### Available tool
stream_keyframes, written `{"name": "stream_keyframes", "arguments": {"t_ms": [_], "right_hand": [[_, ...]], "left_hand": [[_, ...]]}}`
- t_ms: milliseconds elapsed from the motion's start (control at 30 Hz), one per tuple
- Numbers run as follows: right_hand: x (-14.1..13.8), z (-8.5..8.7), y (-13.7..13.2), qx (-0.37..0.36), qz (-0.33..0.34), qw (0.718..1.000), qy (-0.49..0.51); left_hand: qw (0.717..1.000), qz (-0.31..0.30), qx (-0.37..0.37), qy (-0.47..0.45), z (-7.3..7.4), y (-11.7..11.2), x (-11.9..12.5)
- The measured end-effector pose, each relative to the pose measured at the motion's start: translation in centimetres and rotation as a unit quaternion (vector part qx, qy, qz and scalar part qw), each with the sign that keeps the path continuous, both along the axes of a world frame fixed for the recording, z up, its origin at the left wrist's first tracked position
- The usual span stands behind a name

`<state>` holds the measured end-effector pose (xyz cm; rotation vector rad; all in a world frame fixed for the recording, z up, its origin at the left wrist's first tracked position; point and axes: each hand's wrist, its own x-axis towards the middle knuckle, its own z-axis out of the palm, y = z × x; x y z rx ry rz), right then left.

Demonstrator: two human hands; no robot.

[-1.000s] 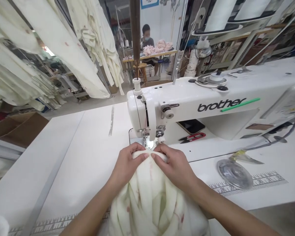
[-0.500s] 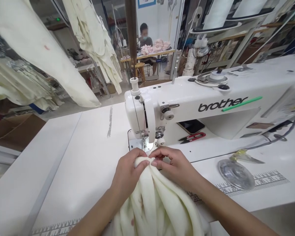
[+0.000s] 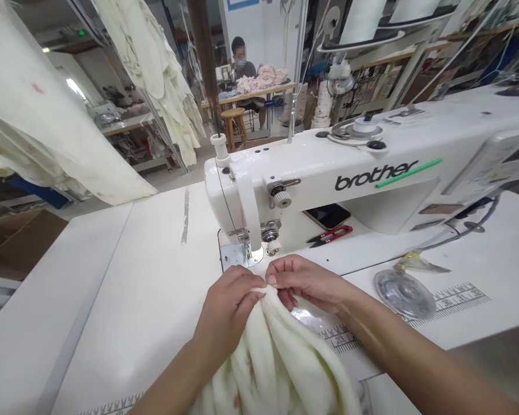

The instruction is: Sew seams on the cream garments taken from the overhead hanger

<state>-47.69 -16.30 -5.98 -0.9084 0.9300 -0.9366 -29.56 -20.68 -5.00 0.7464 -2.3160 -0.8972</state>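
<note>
A bunched cream fabric (image 3: 277, 357) with small reddish marks rises from the table's near edge to my hands. My left hand (image 3: 227, 308) is closed on its top fold. My right hand (image 3: 305, 282) pinches the same fold beside it, fingertips touching the left. Both hands sit just in front of the needle and presser foot (image 3: 246, 251) of a white Brother sewing machine (image 3: 328, 178). The fabric's end stops short of the needle plate.
Red thread snips (image 3: 333, 233) and a dark phone (image 3: 327, 215) lie under the machine arm. A clear round disc (image 3: 404, 285) rests right of my hands by a printed ruler (image 3: 458, 297). Cream garments (image 3: 34, 127) hang at the left. A person (image 3: 241, 60) sits at a far table.
My hands have drawn the fabric's top fold back from the presser foot and lifted it, from pressed flat into a pinch. The view has shifted a little to the right.
</note>
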Motion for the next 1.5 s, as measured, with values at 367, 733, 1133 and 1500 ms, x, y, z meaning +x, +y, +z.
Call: {"name": "stream_keyframes", "arguments": {"t_ms": [367, 733, 1133, 1500], "right_hand": [[0.5, -0.2, 0.2, -0.086, -0.043, 0.995, -0.03], [0.8, 0.0, 0.3, -0.083, -0.032, 0.995, -0.047], [1.5, 0.1, 0.4, -0.012, -0.065, 0.998, -0.02], [2.9, 1.9, 2.4, -0.161, -0.145, 0.913, 0.347]], "left_hand": [[0.987, 0.09, 0.135, -0.02, 0.7, 0.0, 0.3], [0.997, 0.032, 0.069, 0.011, 0.3, -0.1, 0.4], [0.983, 0.11, 0.148, 0.02, 0.2, 0.3, -0.3], [0.958, 0.112, 0.259, 0.043, 0.7, -0.2, 0.1]]}}
